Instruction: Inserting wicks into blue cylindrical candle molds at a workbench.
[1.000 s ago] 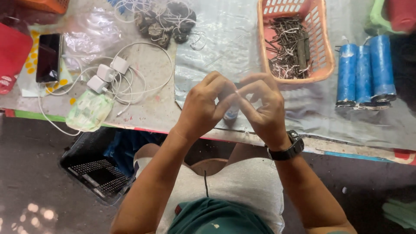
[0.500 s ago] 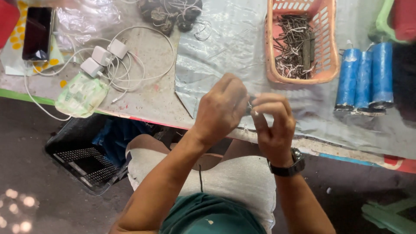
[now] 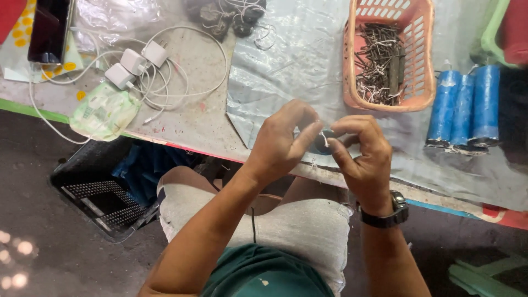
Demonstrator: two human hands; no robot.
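Observation:
My left hand (image 3: 283, 140) and my right hand (image 3: 360, 148) meet above the table's near edge. Between them is a small dark round piece (image 3: 320, 146) with a short white thread (image 3: 325, 141) sticking out of it. My right hand, with a black watch (image 3: 385, 214) on its wrist, curls its fingers around the piece. The thumb and forefinger of my left hand pinch at the thread. My fingers hide most of the piece.
An orange basket (image 3: 421, 82) of dark sticks with white threads stands behind my hands. Blue cylinders (image 3: 465, 104) lie to its right. White chargers and cables (image 3: 137, 60), a phone (image 3: 49, 30) and a green packet (image 3: 104, 113) are at the left. A black crate (image 3: 104, 192) sits on the floor.
My hands stay together on the small piece. My fingers have shifted from a spread grip to a tight pinch at the thread, and the view has drifted slightly.

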